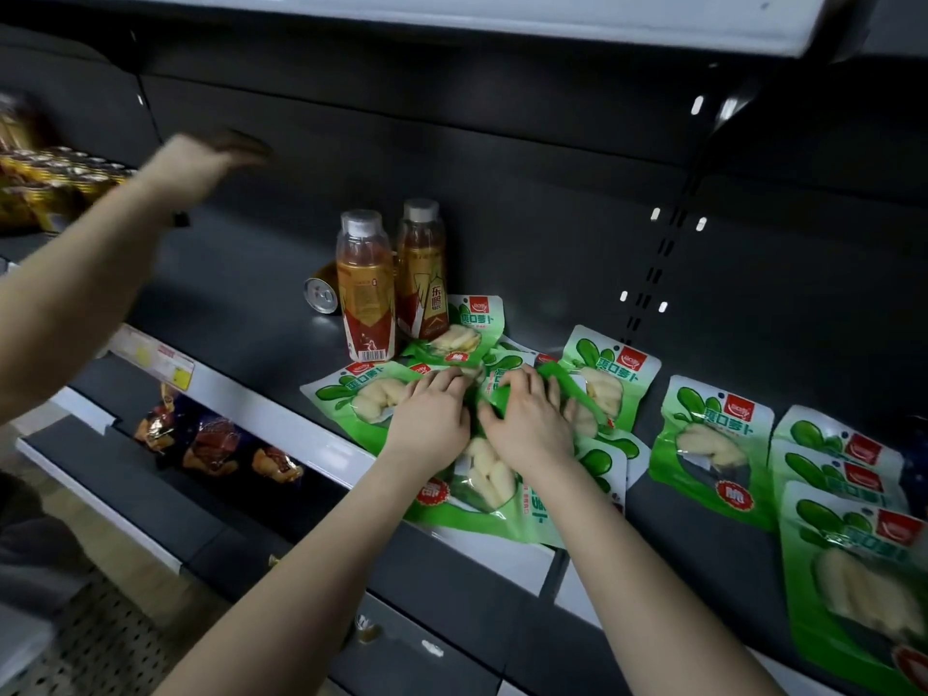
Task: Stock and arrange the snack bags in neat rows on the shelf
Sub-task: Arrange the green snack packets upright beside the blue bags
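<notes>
Several green snack bags lie in a loose, overlapping pile (502,474) on the dark shelf (241,303). My left hand (432,414) rests on the pile, its fingers curled over the bags' top edges. Beside it, my right hand (527,419) presses on the same pile with curled fingers gripping a green bag. One bag (610,374) leans just behind my right hand. More green bags (713,444) lie flat to the right, and a few overlap in a column (848,499) near the right edge.
Two orange drink bottles (366,288) stand behind the pile, with a can (321,293) lying on its side to their left. Another person's arm and hand (201,163) reach over the shelf's left part. Dark snack packs (211,444) sit on the lower shelf.
</notes>
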